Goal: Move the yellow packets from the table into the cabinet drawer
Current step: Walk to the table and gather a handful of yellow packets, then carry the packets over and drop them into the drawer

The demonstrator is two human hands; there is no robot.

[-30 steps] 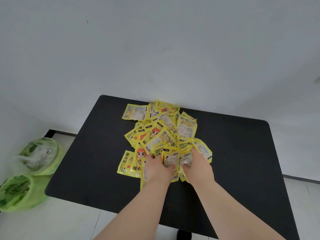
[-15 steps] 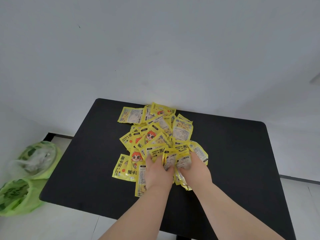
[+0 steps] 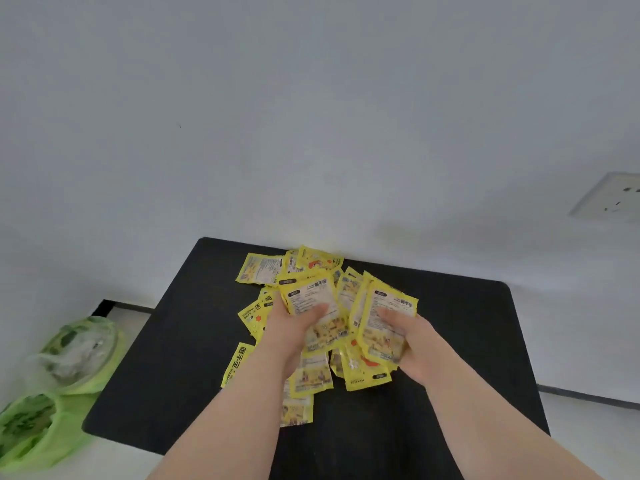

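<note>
Yellow packets (image 3: 263, 268) are all at the black table (image 3: 467, 323); none has reached the cabinet drawer, which is not in view, so the task appears to be at its first step, the gathering. One table shows, and the heap sits on its middle, reaching to its far edge by the wall.

Beside the table's left edge, down on the floor, lie two green bags (image 3: 83, 355), one nearer than the other. Above the table's far right corner one wall socket (image 3: 609, 195) is set in the wall.

Two hands work just above the table's middle. The left hand (image 3: 291, 327) grips a bunch of packets, thumb laid across the top one. The right hand (image 3: 415, 341) grips a second bunch the same way, just beside the first.

As for the packets, well over a dozen can be made out, but they overlap too much for an exact count. Some are held and the rest lie loose on the table, under and around the hands. Carrying them to the drawer is wholly left to do, probably in several trips.
</note>
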